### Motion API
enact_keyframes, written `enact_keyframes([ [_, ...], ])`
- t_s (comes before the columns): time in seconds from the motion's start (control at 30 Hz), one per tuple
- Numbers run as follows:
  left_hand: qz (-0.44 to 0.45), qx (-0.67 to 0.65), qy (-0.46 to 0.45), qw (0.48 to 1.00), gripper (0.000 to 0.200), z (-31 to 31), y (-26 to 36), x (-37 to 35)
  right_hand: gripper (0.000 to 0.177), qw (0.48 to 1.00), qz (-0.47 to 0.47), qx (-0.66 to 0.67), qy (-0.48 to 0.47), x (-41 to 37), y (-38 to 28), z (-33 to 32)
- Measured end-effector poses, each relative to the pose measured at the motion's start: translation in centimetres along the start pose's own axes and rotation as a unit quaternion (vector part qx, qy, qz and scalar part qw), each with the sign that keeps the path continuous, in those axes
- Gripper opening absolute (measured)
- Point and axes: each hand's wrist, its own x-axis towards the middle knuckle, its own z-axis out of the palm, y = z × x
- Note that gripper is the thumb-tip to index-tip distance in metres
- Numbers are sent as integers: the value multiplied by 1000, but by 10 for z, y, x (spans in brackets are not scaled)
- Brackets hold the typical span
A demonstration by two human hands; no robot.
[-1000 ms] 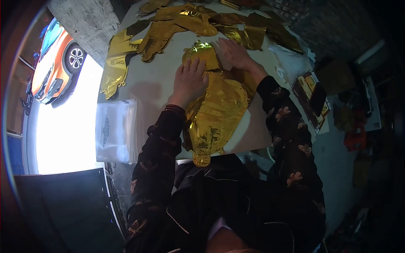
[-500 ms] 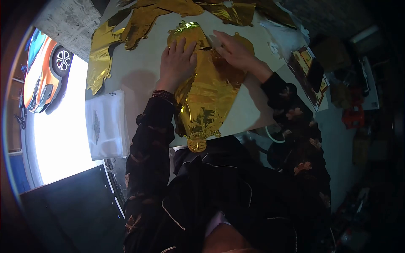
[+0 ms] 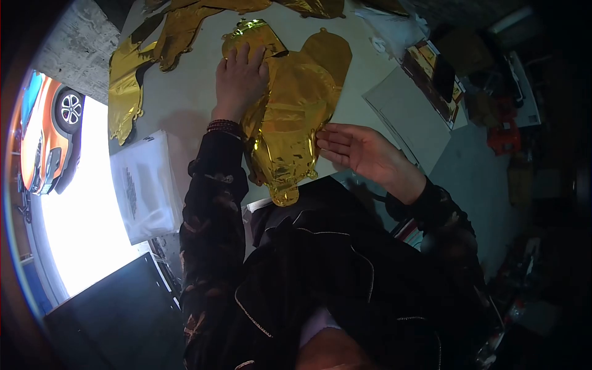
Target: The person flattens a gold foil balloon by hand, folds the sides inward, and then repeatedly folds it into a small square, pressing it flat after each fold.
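Presently I log, from my remote post: one pale table (image 3: 191, 80), largest item, running out toward the far edge of the head view. Gold foil pieces (image 3: 179, 34), several, overlapping along its far side. One long gold foil shape (image 3: 287, 114), central, lying on the table in front of the person, its narrow tab reaching past the near edge. One stack of clear plastic sheets (image 3: 145, 185), printed, left of the shape and apart from it. One right hand (image 3: 370, 154), the item altered: half a second ago over the shape's upper right lobe, now down at its lower right edge, palm turned partly up, fingertips at the foil; whether they pinch it I cannot tell. One left hand (image 3: 242, 77), still laid near the top, fingers a little apart, pressing rather than gripping, by my reading. Consequence, as I judge it: the upper right lobe lies uncovered and fairly flat, steadied from the left hand alone, while attention passes to the lower edge. One beaded bracelet (image 3: 224, 126), left wrist, smallest entry.
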Motion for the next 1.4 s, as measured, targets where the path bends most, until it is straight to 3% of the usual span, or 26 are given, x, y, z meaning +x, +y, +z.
enact_keyframes([
  [0.1,1,-2,1,1000,51,-1,0,0,37,997,61,-15,-53,17,-9,-9],
  [0.2,0,-5,-3,1000,51,-3,0,0,40,996,40,-83,10,22,-12,-3],
  [0.3,-4,-4,-5,1000,51,-3,1,0,42,957,-123,-207,161,9,-9,5],
  [0.4,12,6,41,999,47,0,0,-1,44,968,-126,-162,145,15,-27,0],
  [0.5,8,11,35,999,48,0,1,-1,39,983,-87,-145,64,34,-40,-6],
  [0.6,8,20,35,999,49,-3,2,-2,33,996,12,-52,67,59,-51,-14],
  [0.73,-5,-9,-11,1000,51,-7,3,-1,32,953,-101,-271,94,60,-54,-3],
  [0.8,-6,-10,-14,1000,51,-8,3,-1,35,924,-234,-296,59,58,-45,11],
  [0.83,-4,-9,-13,1000,52,-7,3,-1,56,942,-224,-248,8,68,-42,4],
  [0.93,-2,-8,-11,1000,52,-5,1,-1,69,948,-276,-78,-137,75,-26,25],
  [0.97,-2,-8,-13,1000,52,-5,1,-1,81,936,-309,-88,-145,85,-20,27],
  [1.1,6,1,27,1000,49,-1,0,-2,84,951,-287,-27,-115,107,-25,29],
  [1.2,7,7,33,999,50,2,-1,-3,86,948,-284,-20,-145,121,-30,35],
  [1.33,14,9,34,999,51,2,-2,-3,87,942,-306,-84,-110,121,-29,54],
  [1.4,17,12,37,999,50,1,-2,-3,86,916,-343,-155,-141,149,-31,39],
])
